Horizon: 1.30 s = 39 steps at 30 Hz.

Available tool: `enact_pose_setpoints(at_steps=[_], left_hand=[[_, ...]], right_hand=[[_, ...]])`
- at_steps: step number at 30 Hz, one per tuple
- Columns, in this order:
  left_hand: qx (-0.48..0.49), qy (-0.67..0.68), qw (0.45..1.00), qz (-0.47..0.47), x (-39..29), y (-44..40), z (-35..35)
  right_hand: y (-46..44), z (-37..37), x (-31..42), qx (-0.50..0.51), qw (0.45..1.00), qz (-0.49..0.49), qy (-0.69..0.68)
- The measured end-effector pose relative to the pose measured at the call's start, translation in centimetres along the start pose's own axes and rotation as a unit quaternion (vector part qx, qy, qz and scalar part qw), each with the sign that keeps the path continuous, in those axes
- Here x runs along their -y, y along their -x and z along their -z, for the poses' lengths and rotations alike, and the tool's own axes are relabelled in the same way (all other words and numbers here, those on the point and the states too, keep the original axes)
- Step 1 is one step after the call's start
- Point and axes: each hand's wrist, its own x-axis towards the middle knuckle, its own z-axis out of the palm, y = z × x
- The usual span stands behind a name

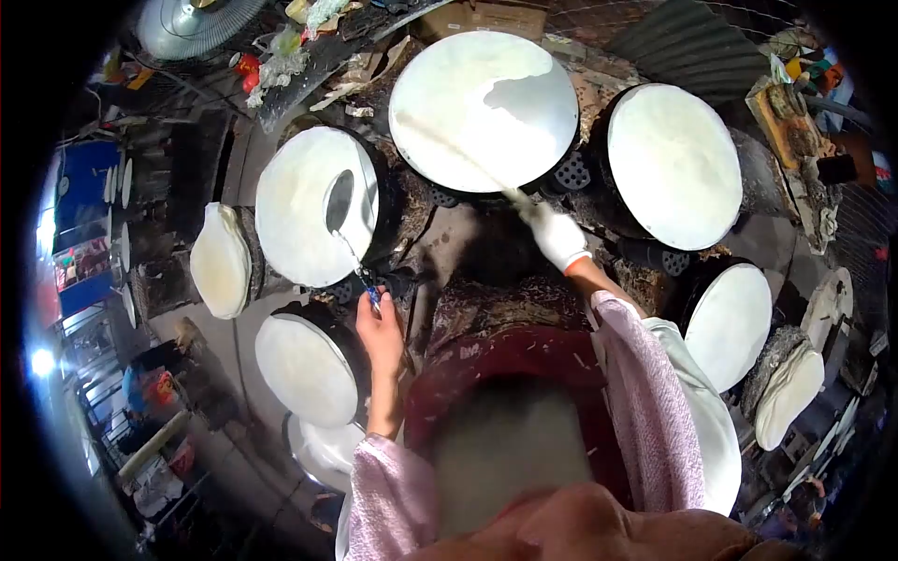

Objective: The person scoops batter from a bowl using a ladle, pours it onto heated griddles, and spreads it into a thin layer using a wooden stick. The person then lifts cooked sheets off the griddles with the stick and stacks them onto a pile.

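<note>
My left hand [381,323], bare, is closed round the blue handle of a ladle [340,198], whose dark oval bowl is over the left white round surface [290,206]. My right hand [558,236], in a white glove, grips a long thin stick [468,161] that reaches up and left across the large top round surface [430,93]. A greyish patch marks the upper right of that surface. To the right stands another white round surface [673,168] on a dark base.
More white discs lie at the lower left [307,370] and lower right [730,327]. Doughy-looking pale slabs [222,262] sit at both sides. A fan [198,28] stands at the upper left, near a corrugated sheet [692,47] and clutter behind.
</note>
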Motion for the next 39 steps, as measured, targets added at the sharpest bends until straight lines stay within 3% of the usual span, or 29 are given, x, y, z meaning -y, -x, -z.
enact_pose_setpoints(at_steps=[2,3,5,7,8,10,11,14,15,17,19,20,21,23,24,26,28,29,30,31,33,36,37,39], left_hand=[[-0.019,-0.008,1.0,-0.006,-1.0,1.0,-1.0],[-0.026,-0.011,1.0,-0.009,-1.3,1.4,-1.6],[-0.041,-0.052,0.997,-0.044,-1.3,2.0,-2.4],[-0.049,-0.061,0.996,-0.037,-2.3,2.8,-3.1],[-0.049,-0.046,0.998,-0.013,-3.3,3.5,-3.6],[-0.051,-0.046,0.998,-0.011,-3.8,4.0,-4.1],[-0.05,-0.051,0.997,-0.003,-3.7,4.1,-4.2],[-0.044,-0.068,0.996,0.021,-4.7,4.6,-4.5],[-0.04,-0.072,0.996,0.023,-5.3,4.4,-4.7],[-0.037,-0.07,0.997,0.006,-5.1,4.1,-5.2],[-0.037,-0.065,0.997,-0.034,-4.6,3.3,-5.5],[-0.025,-0.03,0.998,0.05,-4.6,3.3,-5.4],[-0.021,-0.045,0.998,0.028,-4.5,3.0,-5.4],[-0.019,-0.07,0.997,-0.014,-3.8,2.5,-5.5],[-0.017,-0.087,0.996,-0.03,-3.6,2.3,-5.4],[-0.019,-0.086,0.996,-0.03,-3.7,2.3,-5.3],[-0.008,-0.093,0.995,0.023,-4.5,2.5,-5.3],[-0.018,-0.079,0.996,0.024,-4.8,2.6,-5.5],[-0.028,-0.066,0.997,0.026,-5.0,3.0,-5.5],[-0.038,-0.053,0.997,0.028,-5.3,3.4,-5.7],[-0.038,-0.07,0.997,0.009,-4.7,3.9,-5.0],[-0.06,-0.052,0.996,0.036,-3.3,4.5,-4.5],[-0.055,-0.062,0.996,0.026,-3.5,4.5,-4.6],[-0.042,-0.081,0.996,0.003,-3.8,4.4,-4.5]], right_hand=[[-1.9,1.6,-3.6,-0.033,0.999,-0.009,0.038],[-2.6,4.9,-2.2,-0.028,0.997,-0.066,0.032],[-5.3,5.7,-4.3,-0.061,0.997,-0.041,0.002],[-5.0,5.9,-4.0,0.005,0.985,-0.075,-0.152],[-4.5,2.4,-7.3,0.012,0.997,0.016,-0.073],[-0.8,5.1,-4.7,0.104,0.994,-0.021,-0.039],[-0.5,3.3,-7.2,0.084,0.996,0.003,-0.021],[-3.3,7.0,-7.2,0.008,0.995,-0.094,-0.019],[-5.5,5.2,-10.0,-0.078,0.995,-0.004,-0.06],[-9.6,4.1,-11.4,-0.081,0.983,-0.012,-0.163],[-9.4,2.9,-11.3,-0.083,0.988,0.04,-0.124],[-9.5,2.4,-11.2,-0.087,0.989,0.065,-0.103],[-5.9,7.2,-7.0,0.034,0.993,-0.036,-0.104],[-2.3,6.3,-7.0,-0.006,0.999,-0.016,-0.041],[-1.9,5.2,-8.7,0.008,0.998,-0.055,-0.021],[-5.2,3.7,-10.7,-0.017,0.979,-0.086,-0.182],[-8.3,5.0,-8.9,-0.104,0.986,-0.059,-0.12],[-11.6,2.8,-10.2,-0.19,0.971,-0.011,0.147],[-13.2,5.7,-7.8,-0.173,0.979,-0.009,-0.11],[-17.6,4.6,-10.0,-0.149,0.981,-0.033,-0.123],[-20.7,7.5,-7.4,-0.197,0.979,-0.027,0.047],[-21.7,10.8,-2.1,-0.117,0.991,-0.025,0.057],[-22.5,6.6,-4.6,-0.1,0.994,0.02,-0.029],[-17.8,5.4,-3.6,-0.094,0.988,0.072,-0.103]])
